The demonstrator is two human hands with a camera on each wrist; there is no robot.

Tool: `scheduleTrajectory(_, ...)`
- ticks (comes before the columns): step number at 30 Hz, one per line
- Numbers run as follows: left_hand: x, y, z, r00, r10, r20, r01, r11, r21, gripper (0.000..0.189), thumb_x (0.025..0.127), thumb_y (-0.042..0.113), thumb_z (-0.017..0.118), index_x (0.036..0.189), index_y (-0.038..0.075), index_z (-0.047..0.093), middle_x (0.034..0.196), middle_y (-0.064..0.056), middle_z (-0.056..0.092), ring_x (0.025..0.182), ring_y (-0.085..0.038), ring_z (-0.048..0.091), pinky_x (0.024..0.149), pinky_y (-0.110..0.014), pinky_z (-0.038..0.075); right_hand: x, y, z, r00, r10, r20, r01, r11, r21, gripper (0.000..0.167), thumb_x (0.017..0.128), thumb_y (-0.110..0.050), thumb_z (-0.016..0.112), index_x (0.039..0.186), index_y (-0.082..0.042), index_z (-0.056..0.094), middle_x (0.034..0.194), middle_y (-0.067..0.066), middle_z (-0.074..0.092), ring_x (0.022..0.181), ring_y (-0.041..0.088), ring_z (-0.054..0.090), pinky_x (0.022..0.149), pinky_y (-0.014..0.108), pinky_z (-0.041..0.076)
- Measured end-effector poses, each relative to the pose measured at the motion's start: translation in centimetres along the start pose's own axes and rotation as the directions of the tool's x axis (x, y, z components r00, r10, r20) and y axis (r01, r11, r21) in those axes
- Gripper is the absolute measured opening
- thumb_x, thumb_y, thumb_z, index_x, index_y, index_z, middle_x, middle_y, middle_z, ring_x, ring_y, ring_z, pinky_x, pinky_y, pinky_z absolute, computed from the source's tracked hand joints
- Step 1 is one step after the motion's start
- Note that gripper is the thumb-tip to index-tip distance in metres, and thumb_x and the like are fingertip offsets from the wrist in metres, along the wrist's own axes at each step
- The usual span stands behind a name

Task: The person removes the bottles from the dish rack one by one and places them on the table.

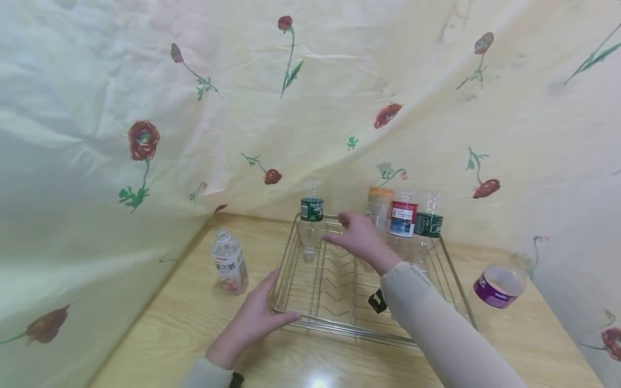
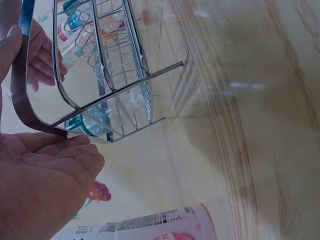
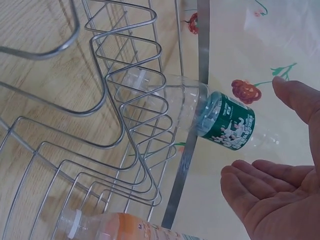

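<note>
Both hands are open: the left hand (image 1: 254, 315) touches the near left corner of the one wire rack (image 1: 339, 327), its fingers extended along the outer side and its thumb spread away over the near edge, while the right hand (image 1: 364, 237) reaches over the rack with thumb and fingers parted widely, just beside a green-labelled bottle (image 1: 311, 210) but not closed round it. Six bottles can be counted, four in the rack and two outside it. Of the four, the green-labelled bottle stands alone at the rack's far left, and three sit close together at the far right: one orange-topped bottle (image 1: 380, 202), one red-labelled bottle (image 1: 404, 218) and a second green-labelled bottle (image 1: 429, 224). One white cap (image 3: 75, 224) shows in the right wrist view, at the downward end of a bottle with an orange band. Of the two outside, one pink-labelled bottle (image 1: 229, 265) stands upright on the bench (image 1: 184, 323) left of the rack, near the left hand, and one purple-labelled bottle (image 1: 499, 285) is on the bench to the right, well apart from both hands. Two pale sleeves show, one on each arm; the right sleeve (image 1: 432, 318) crosses the rack's near edge. One flowered cloth (image 1: 315, 108) hangs behind everything.
</note>
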State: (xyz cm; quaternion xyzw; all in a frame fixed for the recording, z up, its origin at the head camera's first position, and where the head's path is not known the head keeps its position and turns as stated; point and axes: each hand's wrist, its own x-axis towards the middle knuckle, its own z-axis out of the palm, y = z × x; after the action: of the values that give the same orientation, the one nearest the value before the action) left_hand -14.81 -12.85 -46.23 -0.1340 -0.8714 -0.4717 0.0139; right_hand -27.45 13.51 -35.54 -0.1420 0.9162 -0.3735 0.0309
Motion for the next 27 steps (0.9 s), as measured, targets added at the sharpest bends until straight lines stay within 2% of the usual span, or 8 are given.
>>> scheduleTrajectory(6, 0.0, 0.0, -0.1, 1.000, 0.010, 0.008, -0.010, 1.000, -0.002, 0.117, 0.074, 0.058, 0.085, 0.160, 0.005, 0.027, 0.162, -0.015, 0.028, 0.146, -0.037, 0.028, 0.116, -0.055, 0.026, 0.6, -0.2, 0.2, 0.999, 0.053, 0.010, -0.053, 0.998, 0.041, 0.095, 0.082, -0.059, 0.079, 0.146, 0.003, 0.047, 0.144, 0.022, 0.052, 0.131, 0.039, 0.050, 0.106, 0.055, 0.044)
scheduleTrajectory(14, 0.0, 0.1, 0.0, 1.000, 0.013, 0.011, -0.014, 1.000, 0.005, 0.114, 0.076, 0.057, 0.084, 0.160, 0.003, 0.027, 0.162, -0.019, 0.028, 0.146, -0.040, 0.027, 0.115, -0.058, 0.025, 1.5, -0.1, 0.9, 0.996, 0.083, 0.025, -0.085, 0.994, 0.062, 0.102, 0.079, -0.062, 0.080, 0.148, 0.004, 0.044, 0.145, 0.023, 0.050, 0.130, 0.040, 0.050, 0.104, 0.054, 0.047)
scheduleTrajectory(27, 0.0, 0.2, 0.1, 1.000, -0.001, 0.007, 0.001, 1.000, 0.015, 0.113, 0.077, 0.055, 0.085, 0.160, 0.005, 0.027, 0.162, -0.017, 0.028, 0.146, -0.039, 0.027, 0.115, -0.057, 0.027, 3.0, 0.0, 2.1, 0.991, 0.127, 0.035, -0.130, 0.988, 0.080, 0.096, 0.083, -0.055, 0.080, 0.147, 0.006, 0.043, 0.144, 0.023, 0.051, 0.130, 0.041, 0.050, 0.104, 0.053, 0.047)
